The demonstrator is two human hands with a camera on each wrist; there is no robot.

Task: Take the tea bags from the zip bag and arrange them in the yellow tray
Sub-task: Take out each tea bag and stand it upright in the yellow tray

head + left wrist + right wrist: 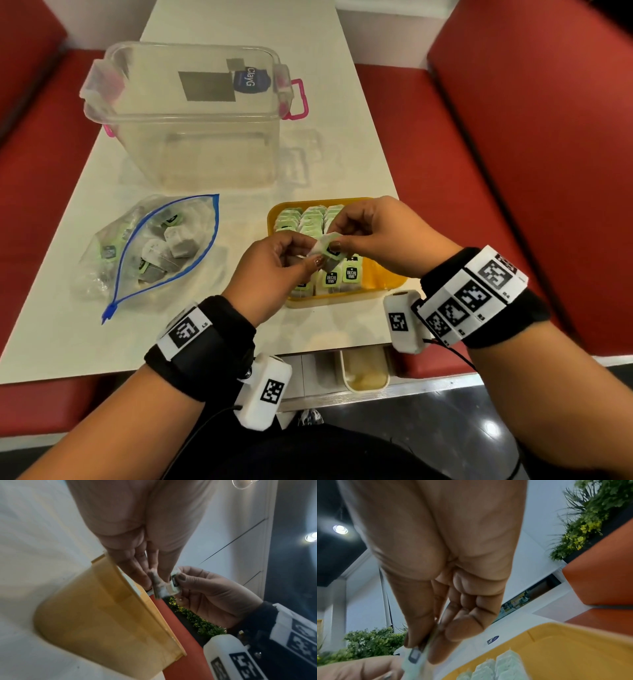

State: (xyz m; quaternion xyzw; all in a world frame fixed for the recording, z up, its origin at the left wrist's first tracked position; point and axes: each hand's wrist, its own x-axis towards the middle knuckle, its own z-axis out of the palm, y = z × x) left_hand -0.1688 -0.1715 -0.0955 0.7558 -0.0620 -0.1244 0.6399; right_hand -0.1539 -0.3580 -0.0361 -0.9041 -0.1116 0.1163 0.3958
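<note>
Both hands hold one tea bag [325, 247] just above the near left part of the yellow tray [388, 284]. My left hand [313, 253] pinches the white pouch [158, 586]. My right hand [337, 236] pinches its green tag [175, 584], which the right wrist view shows blurred between thumb and fingers [415, 655]. Rows of green-tagged tea bags [310, 219] fill the tray's far part, with more at its near edge [340, 275]. The open zip bag [150, 246], clear with a blue seal, lies left of the tray and holds several tea bags.
A large clear plastic box [191, 113] with pink latches stands behind the zip bag and tray. The white table [85, 335] ends just below the tray; red benches [513, 154] flank it. A cream container [364, 371] sits under the table's near edge.
</note>
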